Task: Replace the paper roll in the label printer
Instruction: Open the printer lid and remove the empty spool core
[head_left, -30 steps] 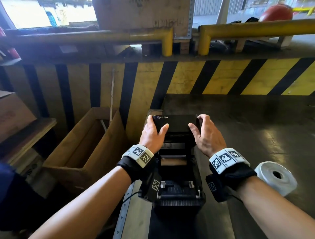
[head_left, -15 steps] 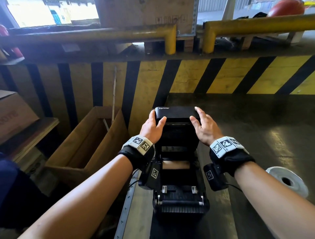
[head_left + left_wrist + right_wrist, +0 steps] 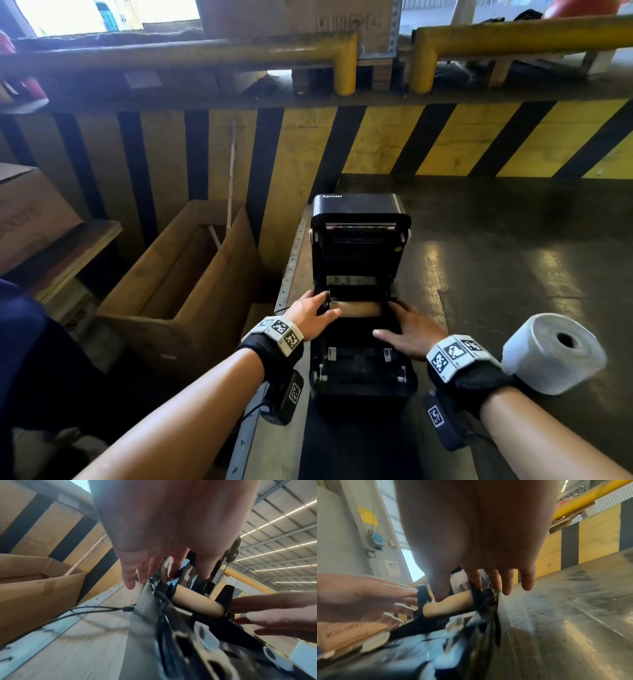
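The printer (image 3: 359,308) stands lid-up on the worktop (image 3: 513,257). The left hand (image 3: 310,317) and right hand (image 3: 409,330), fingers loosely spread, flank the core (image 3: 358,309) inside; the roll (image 3: 553,353) lies beside.

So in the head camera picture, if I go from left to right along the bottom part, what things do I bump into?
Open cardboard box → left hand → brown empty core in the printer → right hand → white paper roll.
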Motion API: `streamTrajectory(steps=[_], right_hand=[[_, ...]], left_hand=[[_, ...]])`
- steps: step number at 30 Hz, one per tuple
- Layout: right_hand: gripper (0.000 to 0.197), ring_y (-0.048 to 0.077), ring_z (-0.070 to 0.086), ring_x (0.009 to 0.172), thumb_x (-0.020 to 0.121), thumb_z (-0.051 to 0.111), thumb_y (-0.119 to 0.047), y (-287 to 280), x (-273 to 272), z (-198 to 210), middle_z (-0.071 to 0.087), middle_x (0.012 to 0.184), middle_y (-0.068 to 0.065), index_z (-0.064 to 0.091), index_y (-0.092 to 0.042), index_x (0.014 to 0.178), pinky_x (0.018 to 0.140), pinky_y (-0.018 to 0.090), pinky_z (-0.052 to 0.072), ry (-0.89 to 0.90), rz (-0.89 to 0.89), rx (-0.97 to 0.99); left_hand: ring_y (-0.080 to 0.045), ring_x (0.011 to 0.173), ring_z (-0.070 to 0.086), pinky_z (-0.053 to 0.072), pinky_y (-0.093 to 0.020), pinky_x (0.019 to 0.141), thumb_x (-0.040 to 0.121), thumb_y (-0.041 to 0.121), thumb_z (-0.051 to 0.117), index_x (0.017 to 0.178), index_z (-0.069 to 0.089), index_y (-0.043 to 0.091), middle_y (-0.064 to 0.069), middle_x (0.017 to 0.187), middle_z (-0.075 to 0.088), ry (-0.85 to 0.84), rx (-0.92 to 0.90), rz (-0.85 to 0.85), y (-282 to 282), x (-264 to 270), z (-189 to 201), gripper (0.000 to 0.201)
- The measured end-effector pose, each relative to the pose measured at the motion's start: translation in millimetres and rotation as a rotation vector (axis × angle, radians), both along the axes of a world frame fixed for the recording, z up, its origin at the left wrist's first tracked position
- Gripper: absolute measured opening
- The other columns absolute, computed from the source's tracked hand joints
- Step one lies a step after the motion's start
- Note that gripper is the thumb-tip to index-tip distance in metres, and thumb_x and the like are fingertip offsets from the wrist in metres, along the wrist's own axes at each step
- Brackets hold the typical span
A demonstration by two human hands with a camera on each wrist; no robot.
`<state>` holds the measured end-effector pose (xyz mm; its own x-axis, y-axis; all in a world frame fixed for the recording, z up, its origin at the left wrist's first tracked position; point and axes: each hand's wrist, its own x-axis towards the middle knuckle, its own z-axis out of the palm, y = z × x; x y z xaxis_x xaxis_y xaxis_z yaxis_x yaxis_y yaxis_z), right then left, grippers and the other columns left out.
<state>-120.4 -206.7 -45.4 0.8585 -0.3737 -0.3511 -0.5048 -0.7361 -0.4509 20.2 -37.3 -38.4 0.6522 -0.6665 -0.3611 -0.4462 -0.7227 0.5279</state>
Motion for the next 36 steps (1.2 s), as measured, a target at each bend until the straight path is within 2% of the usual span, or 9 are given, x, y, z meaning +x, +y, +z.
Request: streamTrajectory(steps=[7, 12, 16, 19, 22, 25, 28, 33, 36], right_hand=[[0.084, 0.032, 0.025, 0.141, 0.081, 0.051, -0.056, 6, 4, -21, 0.007, 0.158, 0.011, 0.008, -0.027, 0.147, 0.112, 0.050, 0.029, -0.023, -0.038, -0.015], [0.080, 0.027, 0.026, 0.141, 0.086, 0.051, -0.049, 9, 5, 6, 0.015, 0.157, 0.009, 0.012, -0.019, 0.148, 0.115, 0.039, 0.025, -0.224, -0.078, 0.041], [0.053, 0.030, 0.047, 0.124, 0.092, 0.045, -0.034, 9, -6, 43, 0.046, 0.135, 0.018, 0.036, -0.013, 0.140, 0.105, 0.030, 0.035, -0.435, -0.103, 0.019], [0.038, 0.026, 0.052, 0.114, 0.095, 0.043, -0.019, 7, -26, 68, 0.056, 0.120, 0.014, 0.050, -0.010, 0.130, 0.090, 0.014, 0.030, -0.555, -0.095, -0.044], [0.036, 0.021, 0.056, 0.100, 0.092, 0.048, -0.012, 6, -52, 83, 0.060, 0.107, 0.006, 0.056, -0.014, 0.126, 0.081, 0.013, 0.032, -0.644, -0.094, -0.096], [0.034, 0.020, 0.058, 0.087, 0.089, 0.054, -0.012, 1, -79, 83, 0.061, 0.094, 0.003, 0.061, -0.019, 0.122, 0.073, 0.019, 0.038, -0.693, -0.150, -0.081], [0.030, 0.020, 0.060, 0.093, 0.089, 0.056, -0.014, -5, -105, 81, 0.067, 0.101, 0.006, 0.063, -0.017, 0.118, 0.082, 0.020, 0.046, -0.726, -0.267, 0.049], [0.021, 0.007, 0.057, 0.074, 0.092, 0.051, -0.014, -19, -141, 67, 0.063, 0.094, 0.006, 0.062, -0.009, 0.109, 0.054, 0.000, 0.044, -0.730, -0.491, 0.360], [0.022, 0.013, 0.063, 0.080, 0.093, 0.048, -0.012, -34, -162, 55, 0.064, 0.099, 0.015, 0.058, -0.003, 0.111, 0.062, 0.009, 0.054, -0.743, -0.574, 0.572]], left_hand=[[-0.032, 0.128, 0.046, 0.041, -0.038, 0.105, 0.094, 0.033, 0.045, 0.145, 0.031, 0.017, -0.012, 0.144, 0.036, -0.047, -0.032, 0.043, -7, -7, -14, 0.055], [-0.029, 0.131, 0.046, 0.039, -0.040, 0.109, 0.091, 0.033, 0.052, 0.143, 0.035, 0.012, -0.010, 0.143, 0.044, -0.027, -0.197, 0.102, -6, -7, 3, 0.059], [-0.029, 0.112, 0.061, 0.049, -0.040, 0.099, 0.089, 0.031, 0.055, 0.136, 0.046, 0.012, -0.014, 0.126, 0.062, 0.054, -0.380, 0.154, -3, -5, 24, 0.051], [-0.024, 0.098, 0.064, 0.051, -0.039, 0.094, 0.088, 0.030, 0.057, 0.129, 0.054, 0.013, -0.012, 0.115, 0.065, 0.127, -0.483, 0.123, 2, -8, 39, 0.044], [-0.037, 0.101, 0.064, 0.051, -0.049, 0.095, 0.081, 0.031, 0.059, 0.110, 0.063, 0.024, -0.021, 0.108, 0.066, 0.180, -0.541, 0.065, 3, -24, 49, 0.029], [-0.040, 0.102, 0.064, 0.051, -0.057, 0.091, 0.077, 0.033, 0.060, 0.121, 0.059, 0.015, -0.027, 0.110, 0.065, 0.211, -0.547, -0.007, 0, -43, 52, 0.048], [-0.030, 0.090, 0.062, 0.052, -0.055, 0.091, 0.088, 0.013, 0.058, 0.119, 0.059, 0.010, -0.028, 0.109, 0.064, 0.216, -0.555, -0.125, -6, -65, 61, 0.031], [-0.028, 0.078, 0.057, 0.050, -0.058, 0.084, 0.087, 0.015, 0.060, 0.105, 0.065, 0.004, -0.023, 0.087, 0.062, 0.196, -0.572, -0.179, -28, -101, 66, 0.022], [-0.027, 0.075, 0.056, 0.049, -0.061, 0.082, 0.083, 0.021, 0.064, 0.083, 0.068, 0.030, -0.014, 0.082, 0.059, 0.217, -0.586, -0.159, -44, -123, 66, 0.011]])
